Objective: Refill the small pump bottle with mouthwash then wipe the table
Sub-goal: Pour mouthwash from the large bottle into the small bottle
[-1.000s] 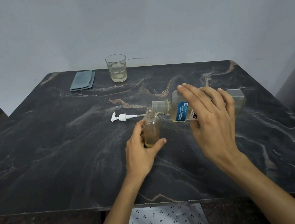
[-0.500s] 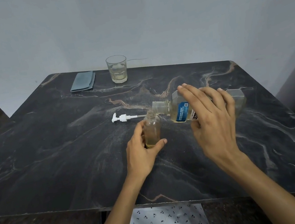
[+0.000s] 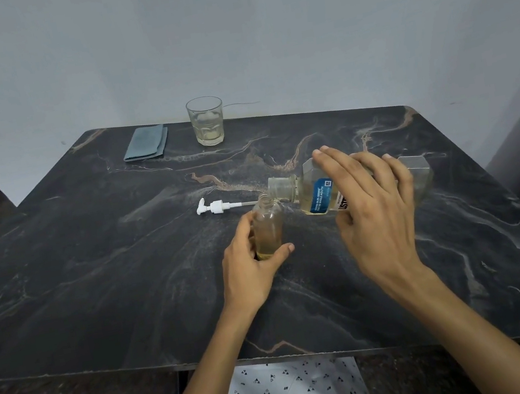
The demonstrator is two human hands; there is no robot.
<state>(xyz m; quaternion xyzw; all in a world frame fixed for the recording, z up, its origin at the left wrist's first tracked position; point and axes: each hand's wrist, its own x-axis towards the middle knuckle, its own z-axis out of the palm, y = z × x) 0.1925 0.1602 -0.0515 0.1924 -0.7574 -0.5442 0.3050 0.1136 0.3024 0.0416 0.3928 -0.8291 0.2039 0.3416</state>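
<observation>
Here the left hand [image 3: 249,267] curls its thumb and fingers round the lower part of the small bottle [image 3: 269,228], holding it upright on the table [image 3: 93,276]. The right hand [image 3: 374,212] grips the big mouthwash bottle [image 3: 317,196] from above, fingers spread over its body, and holds it tipped almost flat, its wide neck just over the small bottle's open mouth. A little yellowish liquid sits at the bottom of the small bottle; whether a stream is running right now is too fine to tell.

Just behind the small bottle lies the pump [image 3: 215,207] on its side, its tube pointing toward the two necks. At the far edge a glass [image 3: 206,121] stands with some pale liquid in it, and beside it, to the left, a folded grey cloth [image 3: 146,142].

The step in hand looks to be the pour, and the refill seems only begun, the level being low. The next move likely calls for a slow, steady tilt with the two mouths kept lined up, since the big neck is far wider than the small opening and could spill over it. After that the pump wants screwing back on, and the cloth is there for the wipe.
</observation>
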